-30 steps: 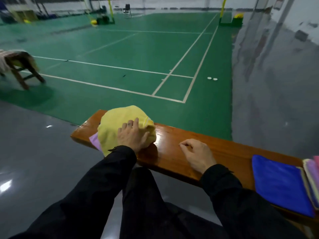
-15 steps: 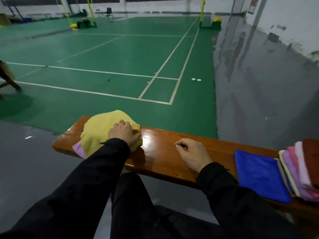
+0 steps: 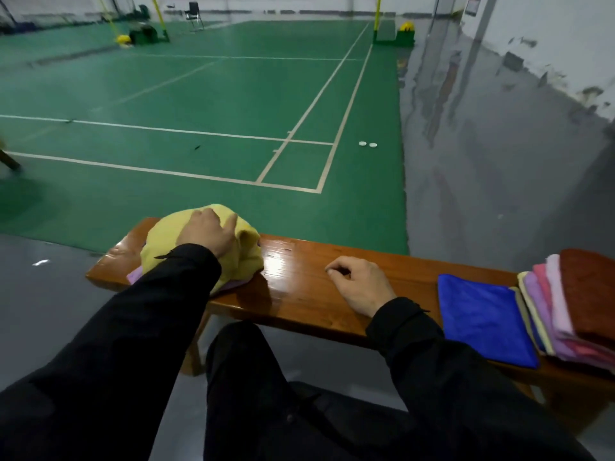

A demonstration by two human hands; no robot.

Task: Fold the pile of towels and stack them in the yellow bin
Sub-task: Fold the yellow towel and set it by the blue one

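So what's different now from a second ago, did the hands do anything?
The left hand slid from the near right side of the yellow towel up onto its top, fingers now curled over the far side. The camera also swung right, bringing more of the towel stack into view. The right hand stayed resting on the bench, and the blue towel didn't move.

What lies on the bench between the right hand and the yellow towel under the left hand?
Nothing: in the head view, only bare glossy bench separates the right hand from the yellow towel under the left hand.
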